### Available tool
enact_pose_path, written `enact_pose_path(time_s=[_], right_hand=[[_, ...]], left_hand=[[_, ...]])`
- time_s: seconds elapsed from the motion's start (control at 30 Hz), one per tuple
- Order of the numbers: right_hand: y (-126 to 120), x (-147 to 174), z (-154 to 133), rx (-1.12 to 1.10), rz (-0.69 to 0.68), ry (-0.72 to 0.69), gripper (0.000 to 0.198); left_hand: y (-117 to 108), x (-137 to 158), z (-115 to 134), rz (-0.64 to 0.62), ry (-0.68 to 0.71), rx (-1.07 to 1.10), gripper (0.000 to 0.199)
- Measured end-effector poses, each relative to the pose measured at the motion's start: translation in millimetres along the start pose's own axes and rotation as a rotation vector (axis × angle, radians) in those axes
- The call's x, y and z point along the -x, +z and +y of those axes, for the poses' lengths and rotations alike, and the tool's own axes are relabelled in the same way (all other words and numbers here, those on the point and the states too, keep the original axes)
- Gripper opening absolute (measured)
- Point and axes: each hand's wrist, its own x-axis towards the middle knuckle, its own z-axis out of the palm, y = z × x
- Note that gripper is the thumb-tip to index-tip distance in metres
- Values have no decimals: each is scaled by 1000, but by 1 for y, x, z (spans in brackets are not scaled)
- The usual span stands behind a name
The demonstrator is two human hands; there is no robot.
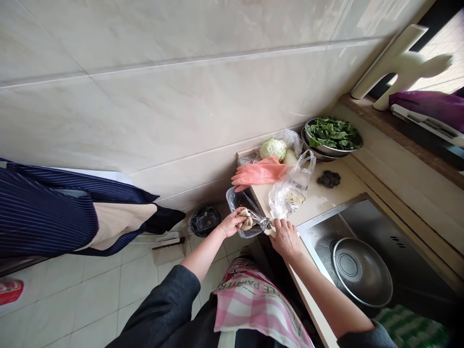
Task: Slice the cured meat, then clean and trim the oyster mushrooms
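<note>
My left hand [232, 223] is closed round a small clump of pale mushrooms [247, 223]. My right hand [285, 237] grips the light handles of kitchen scissors [264, 223], whose metal blades point left and reach the mushrooms. How far apart the blades stand is too small to tell. Below both hands is a grey bin [232, 197] lined with a clear bag, standing against the end of the counter. Some dark waste shows inside it.
On the counter [319, 203] lie pink rubber gloves [261, 173], a cabbage [273, 149], a clear plastic bag [290, 193], a dark scourer [328, 179] and a bowl of leafy greens [335, 134]. The sink [326, 224] at right holds a metal bowl [362, 272]. Another black-lined bin [205, 221] stands on the floor.
</note>
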Motion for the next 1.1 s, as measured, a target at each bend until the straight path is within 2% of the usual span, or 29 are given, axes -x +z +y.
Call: enact_pose_path(time_s=[0.23,0.4,0.53,0.73,0.93,1.1], right_hand=[[6,1,-3,-6,-17,8,32],[-2,-2,3,13,-40,-44,32],[-9,-6,7,49,-74,-61,30],[-6,-9,5,41,-137,-12,26],[3,-14,-1,-28,-221,24,26],[5,-22,1,-23,-200,-1,31]], left_hand=[[-2,1,-17,58,5,124,41],[-3,1,-21,85,-51,110,43],[-1,-1,-26,47,-61,107,44],[-1,-7,-34,64,-71,112,39],[-5,-10,-36,140,-55,199,30],[-11,-12,-34,148,-43,101,32]])
